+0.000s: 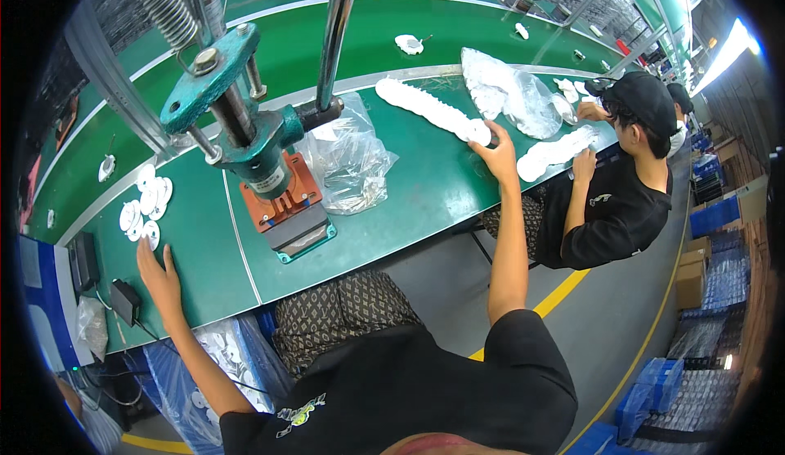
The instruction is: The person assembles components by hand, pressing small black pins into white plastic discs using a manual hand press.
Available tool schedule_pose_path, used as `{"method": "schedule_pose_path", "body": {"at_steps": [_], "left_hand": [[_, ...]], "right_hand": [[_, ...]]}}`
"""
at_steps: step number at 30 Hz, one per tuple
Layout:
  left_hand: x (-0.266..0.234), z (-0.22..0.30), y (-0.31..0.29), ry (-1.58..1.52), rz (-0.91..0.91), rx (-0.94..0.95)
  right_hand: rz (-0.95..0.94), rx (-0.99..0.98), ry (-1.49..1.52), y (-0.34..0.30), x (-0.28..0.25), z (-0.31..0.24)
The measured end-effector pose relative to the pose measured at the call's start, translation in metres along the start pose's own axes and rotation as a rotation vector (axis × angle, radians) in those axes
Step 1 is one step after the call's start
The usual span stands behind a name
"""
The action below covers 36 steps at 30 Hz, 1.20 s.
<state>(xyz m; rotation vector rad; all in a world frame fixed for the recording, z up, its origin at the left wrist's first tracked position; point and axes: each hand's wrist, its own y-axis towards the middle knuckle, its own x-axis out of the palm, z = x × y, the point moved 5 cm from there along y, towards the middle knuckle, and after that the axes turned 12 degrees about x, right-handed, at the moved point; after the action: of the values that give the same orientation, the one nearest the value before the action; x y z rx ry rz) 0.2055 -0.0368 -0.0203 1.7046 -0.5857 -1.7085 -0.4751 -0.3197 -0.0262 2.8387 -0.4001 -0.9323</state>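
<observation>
- I am observing the left hand (pixel 160 278) spreading its fingers, apparently empty, fingertips meeting loose white discs (pixel 150 197) near the bench (pixel 425 210)'s far edge, leftward.
- The right hand (pixel 500 157) is curling round the near end of a white disc row (pixel 425 108); I cannot tell whether it is gripping.
- That row is lying overlapped by the far edge, probably for easy reach.
- The press (pixel 263 169) is standing between both hands, seemingly leaving each side accessible.

Stretching green as a workbench (pixel 433 185); spreading below as grey floor (pixel 446 291) with a yellow line (pixel 562 291); glowing white at upper right from a light (pixel 726 56).
</observation>
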Motion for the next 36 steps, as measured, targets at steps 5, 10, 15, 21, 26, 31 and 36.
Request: {"method": "schedule_pose_path", "body": {"at_steps": [5,10,15,21,26,31,36], "left_hand": [[0.004,-0.014,-0.008,-0.053,-0.172,-0.099],[0.002,-0.002,-0.002,-0.053,-0.152,-0.115],[-0.001,0.013,0.001,-0.078,-0.169,-0.118],[0.004,0.007,0.001,-0.134,-0.142,-0.078],[-0.013,0.000,-0.022,-0.223,-0.064,-0.204],[0.016,0.070,-0.019,-0.689,-0.244,-0.435],[0.005,0.150,0.012,-0.687,-0.345,-0.158]], "right_hand": [[-0.088,0.025,-0.051,0.008,0.016,0.005],[-0.042,-0.058,-0.196,0.018,0.022,0.013],[-0.130,0.003,-0.109,0.020,0.029,0.000],[-0.122,-0.087,-0.144,0.021,0.027,-0.004],[0.259,-0.141,0.265,-0.068,0.051,-0.065],[-0.365,-0.617,0.065,-0.142,0.119,-0.169],[-0.538,-0.587,-0.150,-0.140,0.157,-0.182]]}}
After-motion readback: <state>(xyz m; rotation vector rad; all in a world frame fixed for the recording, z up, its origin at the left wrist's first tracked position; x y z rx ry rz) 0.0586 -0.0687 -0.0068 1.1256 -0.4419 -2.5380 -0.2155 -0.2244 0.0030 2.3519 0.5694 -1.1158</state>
